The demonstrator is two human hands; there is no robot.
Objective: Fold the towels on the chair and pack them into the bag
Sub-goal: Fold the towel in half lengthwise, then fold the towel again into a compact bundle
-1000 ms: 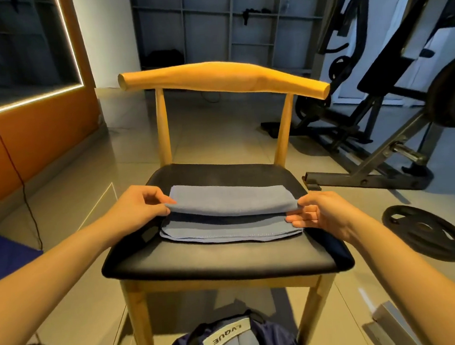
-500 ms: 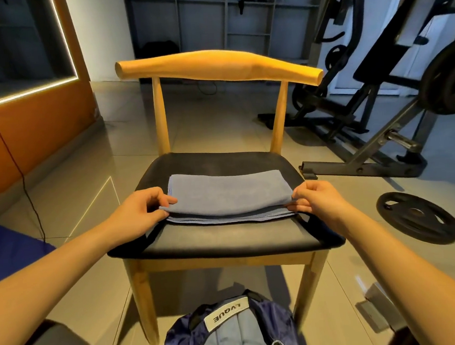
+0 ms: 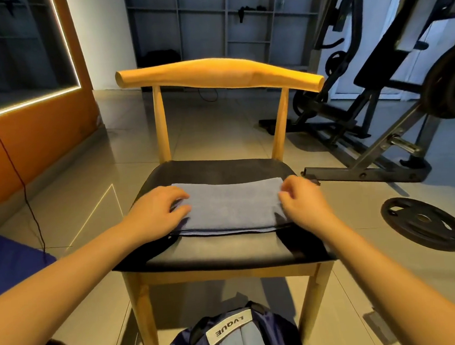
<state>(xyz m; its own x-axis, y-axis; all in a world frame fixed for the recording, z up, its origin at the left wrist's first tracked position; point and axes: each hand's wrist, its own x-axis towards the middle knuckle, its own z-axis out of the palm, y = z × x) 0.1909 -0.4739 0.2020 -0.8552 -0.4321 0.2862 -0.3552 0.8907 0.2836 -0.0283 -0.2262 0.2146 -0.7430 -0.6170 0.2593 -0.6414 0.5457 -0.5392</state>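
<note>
A grey-blue towel lies folded into a flat rectangle on the black seat of a wooden chair. My left hand rests on the towel's left end, fingers lightly bent and pressing down. At the towel's right end, my right hand has its fingers curled and pinches the edge. A blue and grey backpack with a white label stands on the floor in front of the chair, partly cut off by the frame's lower edge.
A black weight plate lies on the tiled floor to the right. Behind it stands a weight bench frame. An orange wall with a cable runs along the left. Something dark blue is at the left edge.
The upper fold of the towel has come down flush onto the lower layers. Both hands moved from its front corners up onto its two ends.
</note>
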